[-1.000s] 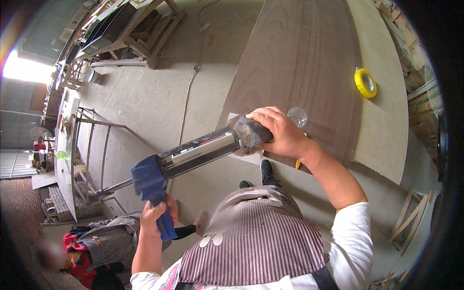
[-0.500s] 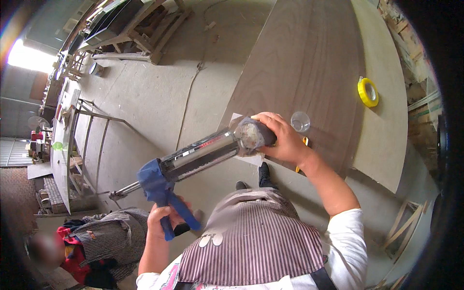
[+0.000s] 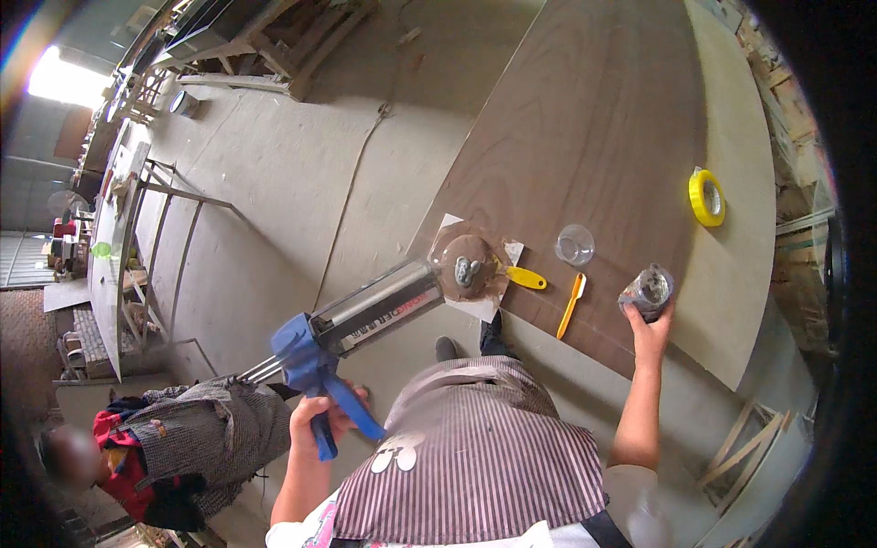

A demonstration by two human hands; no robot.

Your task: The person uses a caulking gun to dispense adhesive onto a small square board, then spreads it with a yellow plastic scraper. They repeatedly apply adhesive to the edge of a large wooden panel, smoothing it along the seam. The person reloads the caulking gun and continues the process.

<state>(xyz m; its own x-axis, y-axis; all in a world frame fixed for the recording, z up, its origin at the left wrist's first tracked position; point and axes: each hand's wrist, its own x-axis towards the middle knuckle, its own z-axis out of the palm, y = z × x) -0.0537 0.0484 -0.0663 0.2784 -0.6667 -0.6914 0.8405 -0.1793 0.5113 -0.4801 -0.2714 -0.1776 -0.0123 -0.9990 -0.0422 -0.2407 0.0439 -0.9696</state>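
My left hand (image 3: pixel 322 422) grips the blue handle of a dispensing gun (image 3: pixel 365 320) with a silver twin cartridge. Its nozzle end hangs over a brown mixing pad (image 3: pixel 468 265) with a grey blob, lying on white paper at the edge of a dark wood panel (image 3: pixel 594 119). My right hand (image 3: pixel 650 315) is stretched out to the right and holds a crumpled grey plastic wrap (image 3: pixel 647 290) just above the panel. A yellow-handled scraper (image 3: pixel 524 277) lies beside the pad, and a yellow stick (image 3: pixel 571 304) lies to its right.
A clear plastic cup (image 3: pixel 575 244) and a roll of yellow tape (image 3: pixel 706 196) rest on the panel. Another person (image 3: pixel 174 447) crouches at lower left on the concrete floor (image 3: pixel 274 183). Metal frames and workbenches stand at left and top. Wooden frames lean at the right.
My right hand has left the cartridge's front end and swung out to the right with the grey wrap. The gun's nozzle end is now uncovered over the mixing pad.
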